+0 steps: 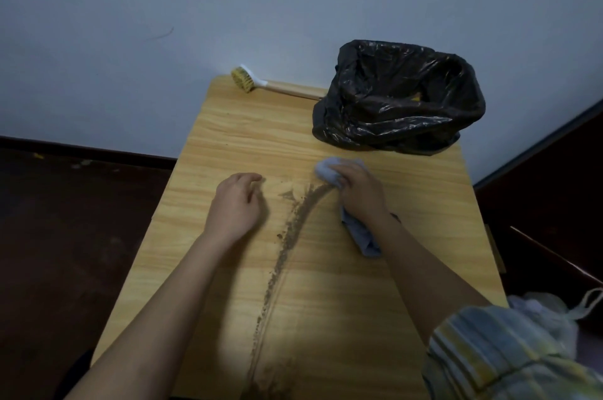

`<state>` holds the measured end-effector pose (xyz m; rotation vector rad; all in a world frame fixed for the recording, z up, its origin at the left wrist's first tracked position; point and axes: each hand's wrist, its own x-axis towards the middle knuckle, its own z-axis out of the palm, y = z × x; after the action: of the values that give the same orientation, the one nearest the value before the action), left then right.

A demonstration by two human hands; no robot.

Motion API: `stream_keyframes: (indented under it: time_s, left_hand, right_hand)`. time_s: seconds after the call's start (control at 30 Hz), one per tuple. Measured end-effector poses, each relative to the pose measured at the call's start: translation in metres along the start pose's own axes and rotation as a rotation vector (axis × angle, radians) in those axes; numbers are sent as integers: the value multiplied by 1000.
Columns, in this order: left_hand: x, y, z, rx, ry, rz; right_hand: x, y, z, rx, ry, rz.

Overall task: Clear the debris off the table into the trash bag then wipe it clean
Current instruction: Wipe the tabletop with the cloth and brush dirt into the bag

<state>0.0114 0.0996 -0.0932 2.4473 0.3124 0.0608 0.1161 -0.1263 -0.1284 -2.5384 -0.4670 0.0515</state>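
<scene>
One long streak of brown debris (287, 246) runs from the bottom centre of the frame up to the middle, curving right where it meets the grey cloth (329, 169). The right hand (360, 195) grips that cloth, fingers curled over a bunched wad with a tail of fabric trailing back under the wrist toward the lower right. The left hand (236, 204) rests on the wooden desk (228, 125) just left of the streak, fingers loosely curled and holding nothing. The black trash bag (398, 96) sits open at the upper right of the desk, near the cloth but apart from it. A scrub brush (261, 83) with a wooden handle lies along the far edge, its handle end hidden behind the bag.

By the look of it the sweeping stage is in hand: the grit is gathered into a line but not yet in the bag. The next move probably calls for pushing the line toward the bag's mouth or the desk edge, with the bag brought close to catch it, before any proper wiping
</scene>
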Motion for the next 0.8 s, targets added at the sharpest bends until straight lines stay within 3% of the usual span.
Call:
stream_keyframes:
  time_s: [0.23, 0.33, 0.47, 0.57, 0.8]
  left_hand:
    - [-6, -15, -9, 28, 13, -44]
    - [-7, -20, -12, 44, 22, -44]
    - [-8, -27, -17, 73, 41, -43]
    - [-9, -32, -20, 81, 47, -34]
    - [-14, -35, -21, 57, 60, -33]
  right_hand:
    - [-23, -30, 1, 127, -214, -201]
    - [-14, -28, -18, 199, -99, -187]
    - [0, 3, -29, 91, 89, 36]
    - [3, 15, -15, -6, 53, 110]
    - [7, -18, 10, 5, -103, -17]
